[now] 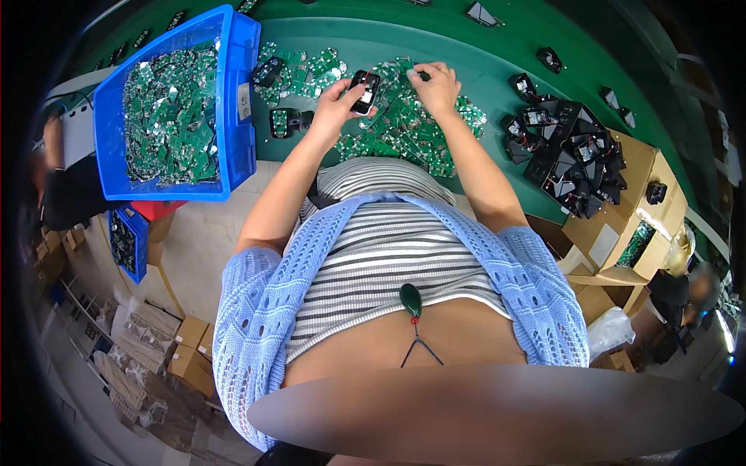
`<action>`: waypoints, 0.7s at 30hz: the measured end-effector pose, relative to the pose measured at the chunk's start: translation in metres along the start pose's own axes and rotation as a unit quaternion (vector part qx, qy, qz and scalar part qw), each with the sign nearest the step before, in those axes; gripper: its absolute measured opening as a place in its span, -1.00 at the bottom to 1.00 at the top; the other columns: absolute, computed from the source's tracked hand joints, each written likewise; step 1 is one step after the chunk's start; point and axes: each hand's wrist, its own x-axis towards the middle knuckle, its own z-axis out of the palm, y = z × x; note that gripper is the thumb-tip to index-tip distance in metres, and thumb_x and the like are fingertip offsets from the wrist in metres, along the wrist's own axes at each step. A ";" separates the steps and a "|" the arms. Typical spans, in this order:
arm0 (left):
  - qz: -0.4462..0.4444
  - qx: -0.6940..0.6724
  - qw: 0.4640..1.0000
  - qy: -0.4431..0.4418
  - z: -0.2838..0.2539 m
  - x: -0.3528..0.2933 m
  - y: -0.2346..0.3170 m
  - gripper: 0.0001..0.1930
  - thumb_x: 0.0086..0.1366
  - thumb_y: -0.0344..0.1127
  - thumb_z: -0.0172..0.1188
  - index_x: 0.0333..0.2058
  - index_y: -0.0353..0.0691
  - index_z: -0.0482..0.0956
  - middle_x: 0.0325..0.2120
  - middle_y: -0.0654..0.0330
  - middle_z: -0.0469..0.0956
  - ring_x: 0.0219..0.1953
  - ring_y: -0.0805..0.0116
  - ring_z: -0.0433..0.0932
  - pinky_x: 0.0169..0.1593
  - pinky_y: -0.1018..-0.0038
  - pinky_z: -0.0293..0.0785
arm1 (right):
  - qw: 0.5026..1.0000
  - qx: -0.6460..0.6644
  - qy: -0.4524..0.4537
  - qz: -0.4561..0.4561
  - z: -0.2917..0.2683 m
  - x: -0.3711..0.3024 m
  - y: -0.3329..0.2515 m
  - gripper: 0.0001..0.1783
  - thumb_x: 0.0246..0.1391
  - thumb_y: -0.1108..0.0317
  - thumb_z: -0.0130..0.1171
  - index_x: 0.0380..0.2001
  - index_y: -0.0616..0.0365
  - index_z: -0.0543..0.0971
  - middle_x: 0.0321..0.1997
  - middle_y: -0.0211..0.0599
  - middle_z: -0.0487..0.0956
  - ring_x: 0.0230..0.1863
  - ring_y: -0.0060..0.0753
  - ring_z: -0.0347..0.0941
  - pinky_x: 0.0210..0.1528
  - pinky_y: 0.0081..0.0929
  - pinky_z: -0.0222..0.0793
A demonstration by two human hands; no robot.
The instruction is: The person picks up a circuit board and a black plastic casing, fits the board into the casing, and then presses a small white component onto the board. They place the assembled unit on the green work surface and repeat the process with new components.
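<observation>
My left hand (336, 109) is closed around a small black plastic housing (365, 91), its thumb over the open side, where a pale part and a bit of red wire show. My right hand (437, 88) is over the far side of a heap of green circuit boards (396, 136), fingers curled in. Whatever its fingertips pinch, if anything, is too small to make out. Another black housing (280, 123) with a green board inside lies left of my left hand. More loose boards (322, 70) are spread beyond it, beside a dark housing (267, 71).
A blue bin (239, 140) full of green boards stands at the left. On the right, black housings with wires (587, 159) are piled by an open cardboard box (653, 171). Along the far side runs a green belt (513, 35) carrying scattered housings. Other people are at both edges.
</observation>
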 end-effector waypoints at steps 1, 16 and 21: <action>0.002 0.004 1.000 0.000 0.000 -0.001 -0.001 -0.80 0.23 -0.32 0.01 -0.24 -0.33 0.41 -0.44 0.19 0.50 -0.47 0.34 0.56 -0.35 0.50 0.51 | 0.998 0.021 0.048 -0.024 0.005 0.003 0.002 -0.79 -0.19 0.08 0.20 -0.49 -0.10 0.59 -0.26 -0.43 0.48 -0.11 -0.30 0.31 -0.11 -0.28 0.15; 0.006 -0.017 0.984 -0.175 -0.008 -0.069 0.075 -0.75 0.25 -0.33 -0.04 -0.16 -0.36 0.37 -0.42 0.07 0.53 -0.37 0.26 0.57 -0.28 0.46 0.51 | 0.926 0.276 0.086 -0.241 -0.099 -0.077 -0.111 -0.79 0.01 0.44 0.05 -0.23 0.09 0.53 -0.25 -0.33 0.46 -0.27 -0.52 0.41 -0.34 -0.55 0.38; 0.079 0.119 0.964 -0.225 -0.017 -0.082 0.080 -0.78 0.24 -0.34 0.01 -0.18 -0.33 0.38 -0.45 0.13 0.54 -0.40 0.40 0.56 -0.33 0.55 0.49 | 0.920 0.356 -0.149 -0.065 -0.121 -0.083 -0.124 -0.81 0.03 0.50 0.02 -0.23 0.21 0.46 -0.49 -0.46 0.49 -0.49 -0.66 0.42 -0.50 -0.73 0.34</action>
